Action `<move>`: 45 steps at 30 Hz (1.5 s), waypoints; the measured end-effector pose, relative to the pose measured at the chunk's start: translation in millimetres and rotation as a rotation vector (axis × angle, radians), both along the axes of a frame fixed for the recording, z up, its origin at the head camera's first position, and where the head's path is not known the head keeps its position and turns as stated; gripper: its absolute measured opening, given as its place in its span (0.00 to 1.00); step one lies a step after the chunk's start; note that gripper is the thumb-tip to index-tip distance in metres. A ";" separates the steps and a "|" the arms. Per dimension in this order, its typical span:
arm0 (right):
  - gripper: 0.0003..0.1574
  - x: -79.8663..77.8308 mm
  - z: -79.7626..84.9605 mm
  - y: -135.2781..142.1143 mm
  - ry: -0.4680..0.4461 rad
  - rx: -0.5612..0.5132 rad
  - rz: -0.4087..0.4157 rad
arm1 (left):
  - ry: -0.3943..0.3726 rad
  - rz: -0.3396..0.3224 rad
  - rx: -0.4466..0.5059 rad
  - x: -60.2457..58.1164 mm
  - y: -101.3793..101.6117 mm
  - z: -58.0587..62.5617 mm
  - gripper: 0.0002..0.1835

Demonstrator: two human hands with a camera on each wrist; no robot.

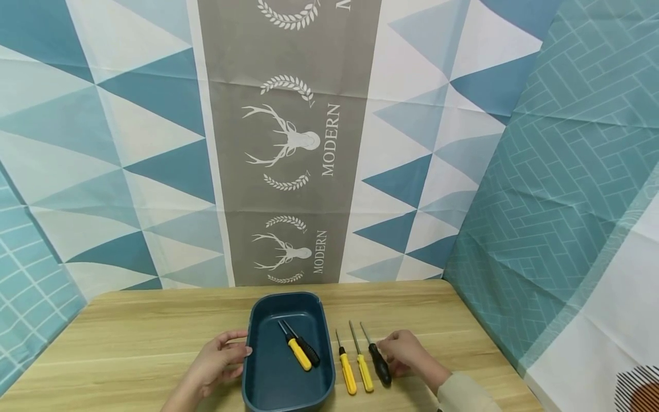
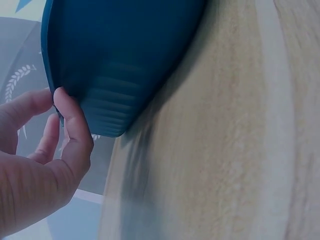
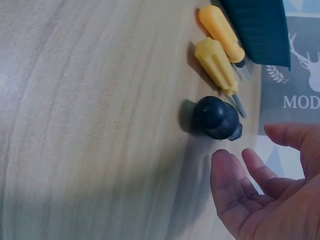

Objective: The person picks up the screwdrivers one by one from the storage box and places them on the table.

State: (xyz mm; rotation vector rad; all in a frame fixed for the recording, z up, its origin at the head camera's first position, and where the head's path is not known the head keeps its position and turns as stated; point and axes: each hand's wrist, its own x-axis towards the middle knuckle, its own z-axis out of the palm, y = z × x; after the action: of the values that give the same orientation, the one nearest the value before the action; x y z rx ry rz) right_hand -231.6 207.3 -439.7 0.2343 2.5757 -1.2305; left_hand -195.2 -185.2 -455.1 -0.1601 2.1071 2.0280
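Observation:
A dark blue bin point(image 1: 249, 377) stands on the table, and my left hand point(image 1: 220, 361) pinches its left rim between thumb and fingers. Inside it lie a yellow-handled tool point(image 1: 301, 355) and a black-handled tool point(image 1: 310, 352), side by side. Right of the bin, three screwdrivers lie in a row with shafts pointing away: an orange-yellow one point(image 1: 348, 375), a yellow one point(image 1: 365, 375) and a black-handled one point(image 1: 380, 366). Beside the black handle is my right hand point(image 1: 404, 352). In the right wrist view its thumb and fingers are spread apart, with nothing between them.
The wooden table point(image 1: 128, 337) reaches back to a patterned cloth wall point(image 1: 288, 200). A teal cloth point(image 1: 556, 171) hangs along the right side, and a blue tiled cloth point(image 1: 26, 286) along the left.

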 end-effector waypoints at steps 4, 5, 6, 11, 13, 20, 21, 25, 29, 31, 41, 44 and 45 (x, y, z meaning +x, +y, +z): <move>0.17 -1.0 2.1 -1.0 0.028 -0.014 -0.011 | -0.001 0.011 -0.007 0.7 -0.6 -0.5 0.32; 0.17 -1.2 2.7 -1.2 0.032 -0.017 -0.014 | 0.001 0.012 -0.007 0.9 -0.7 -0.5 0.31; 0.16 -1.3 3.0 -1.4 0.036 -0.023 -0.016 | 0.002 0.014 -0.009 1.0 -0.8 -0.4 0.31; 0.16 -0.8 3.8 -1.8 0.052 -0.054 -0.027 | 0.003 0.020 -0.009 1.6 -0.3 0.5 0.31; 0.16 -0.3 3.9 -2.9 0.058 -0.077 -0.030 | 0.004 0.026 -0.012 1.9 -0.2 0.5 0.31; 0.16 2.0 6.4 -11.0 0.074 -0.145 -0.011 | 0.000 0.058 -0.026 3.6 -0.8 -1.1 0.31; 0.15 2.0 6.8 -12.7 0.078 -0.156 -0.006 | 0.000 0.062 -0.026 3.8 -0.9 -1.3 0.31; 0.15 2.0 8.3 -19.7 0.082 -0.180 0.008 | 0.010 0.071 -0.017 4.6 -1.8 -1.9 0.31; 0.17 2.7 9.6 -26.4 0.091 -0.178 0.016 | 0.027 0.082 -0.004 5.2 -2.0 -2.1 0.32; 0.18 2.8 10.1 -29.8 0.097 -0.188 0.020 | 0.033 0.096 -0.001 5.4 -1.4 -1.7 0.31; 0.22 2.0 9.6 -51.3 0.094 -0.332 0.083 | 0.063 0.184 -0.010 6.7 1.2 0.7 0.28; 0.24 3.4 11.8 -56.3 0.112 -0.326 0.108 | 0.087 0.186 -0.014 8.6 0.8 3.0 0.29; 0.25 3.8 12.1 -58.1 0.116 -0.332 0.112 | 0.094 0.190 -0.016 9.3 0.5 3.8 0.29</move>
State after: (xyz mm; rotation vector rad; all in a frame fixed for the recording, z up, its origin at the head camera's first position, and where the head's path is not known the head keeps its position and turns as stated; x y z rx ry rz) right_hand -227.8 149.2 -427.6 -0.0509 2.3879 -1.6412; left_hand -185.8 -184.7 -451.3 -0.2828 2.2420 2.1634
